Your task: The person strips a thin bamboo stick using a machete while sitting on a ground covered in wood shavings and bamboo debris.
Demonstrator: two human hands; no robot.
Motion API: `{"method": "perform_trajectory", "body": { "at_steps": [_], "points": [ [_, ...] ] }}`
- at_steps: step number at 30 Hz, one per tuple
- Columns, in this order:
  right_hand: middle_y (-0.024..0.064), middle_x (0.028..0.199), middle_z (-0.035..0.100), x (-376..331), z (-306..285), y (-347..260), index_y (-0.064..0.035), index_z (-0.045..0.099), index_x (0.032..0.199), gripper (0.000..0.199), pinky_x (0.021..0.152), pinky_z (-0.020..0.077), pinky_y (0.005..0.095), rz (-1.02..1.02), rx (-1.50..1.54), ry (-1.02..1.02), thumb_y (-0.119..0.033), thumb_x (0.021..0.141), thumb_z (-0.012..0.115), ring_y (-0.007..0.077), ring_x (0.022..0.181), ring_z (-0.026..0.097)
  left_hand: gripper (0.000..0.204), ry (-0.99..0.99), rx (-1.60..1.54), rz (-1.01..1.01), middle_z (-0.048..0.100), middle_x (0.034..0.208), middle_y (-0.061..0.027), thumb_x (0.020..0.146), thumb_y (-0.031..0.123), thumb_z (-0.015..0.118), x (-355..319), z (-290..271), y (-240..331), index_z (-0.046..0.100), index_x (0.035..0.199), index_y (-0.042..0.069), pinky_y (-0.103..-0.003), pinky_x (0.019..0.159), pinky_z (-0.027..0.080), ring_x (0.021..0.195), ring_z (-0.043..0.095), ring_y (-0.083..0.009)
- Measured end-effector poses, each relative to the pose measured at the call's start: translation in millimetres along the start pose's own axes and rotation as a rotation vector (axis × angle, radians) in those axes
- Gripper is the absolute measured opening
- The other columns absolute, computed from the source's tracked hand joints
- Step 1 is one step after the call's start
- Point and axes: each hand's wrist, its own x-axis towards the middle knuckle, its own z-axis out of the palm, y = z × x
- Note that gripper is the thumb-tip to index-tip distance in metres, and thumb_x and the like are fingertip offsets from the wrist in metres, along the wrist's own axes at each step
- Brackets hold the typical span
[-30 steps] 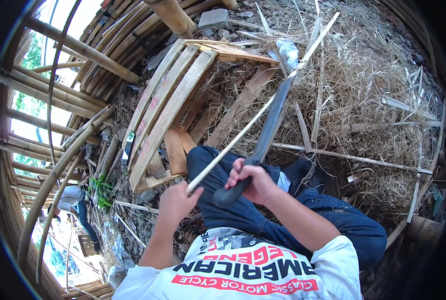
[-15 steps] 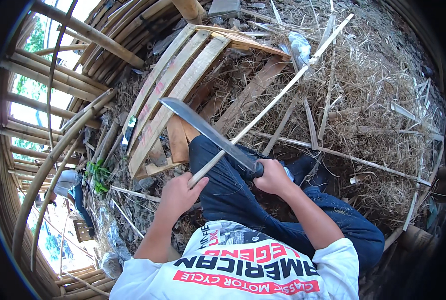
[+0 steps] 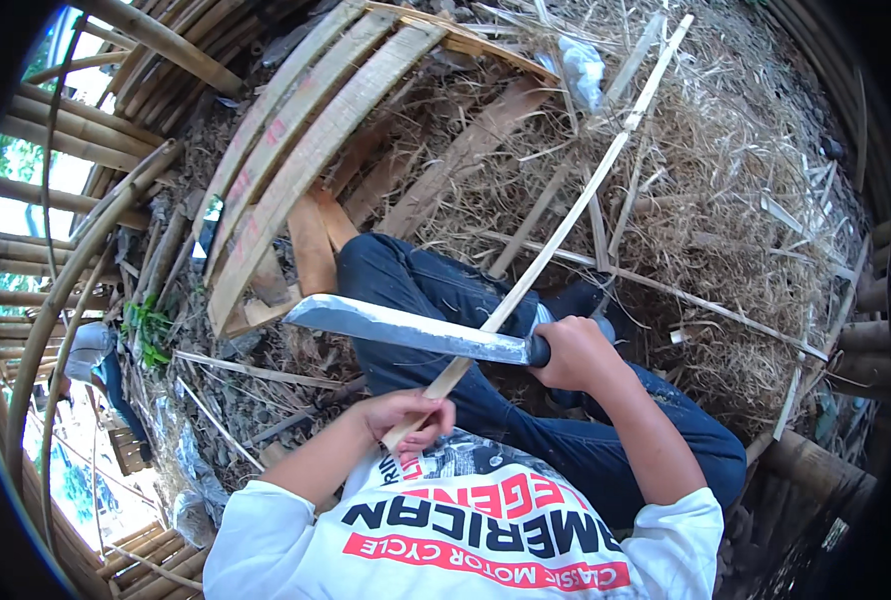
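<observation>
Material: a pale bamboo strip (image 3: 556, 240) runs from lower centre of the frame up to the upper right, over the person's lap in blue jeans (image 3: 436, 290).
Left hand (image 3: 411, 418): its grip is curled tight around the strip's near end, just above the white shirt (image 3: 466, 530).
Right hand (image 3: 576, 352): its grip is wrapped fully around the dark handle of a machete (image 3: 406, 328), blade pointing toward the left of the frame.
Contact: the blade lies across the strip at centre frame, apparently touching it near the handle end.
Step in hand: by the look of it, shaving or splitting the strip with the blade.
Next move calls for: a steady left hold, and the edge kept clear of the knee and left fingers.
Surface: the ground is covered with dry straw and shavings (image 3: 746, 200); there is no tabletop.
Room: curved bamboo slats (image 3: 296, 150) lean at upper centre; a bamboo pole frame (image 3: 66, 240) rings the left edge, with daylight and greenery beyond.
</observation>
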Motion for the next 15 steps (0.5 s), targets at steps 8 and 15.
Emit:
{"method": "perform_trajectory", "body": {
  "at_steps": [8,15],
  "points": [
    [0.0208,0.075,0.067,-25,-18,4,-0.0025,0.068,0.077,0.025,0.076,0.0533,0.0450,0.141,-0.009,-0.189,-0.021,0.061,0.068,0.0377,0.076,0.065,0.038,0.250,-0.096,-0.183,0.023,0.053,0.0086,0.104,0.035,0.035,22,22,-6,0.035,0.073,0.013,-0.017,0.030,0.020,0.039,0.021,-0.0006],
    [0.0209,0.073,0.066,-9,-34,-9,-0.0022,0.069,0.073,0.022,0.072,0.0550,0.0426,0.191,-0.116,-0.329,-0.021,0.062,0.068,0.0367,0.073,0.066,0.044,0.509,0.100,-0.118,0.025,0.054,0.0089,0.101,0.049,0.037,29,42,-9,0.037,0.074,0.014,-0.019,0.032,0.015,0.038,0.018,-0.0009]
  ]
}}
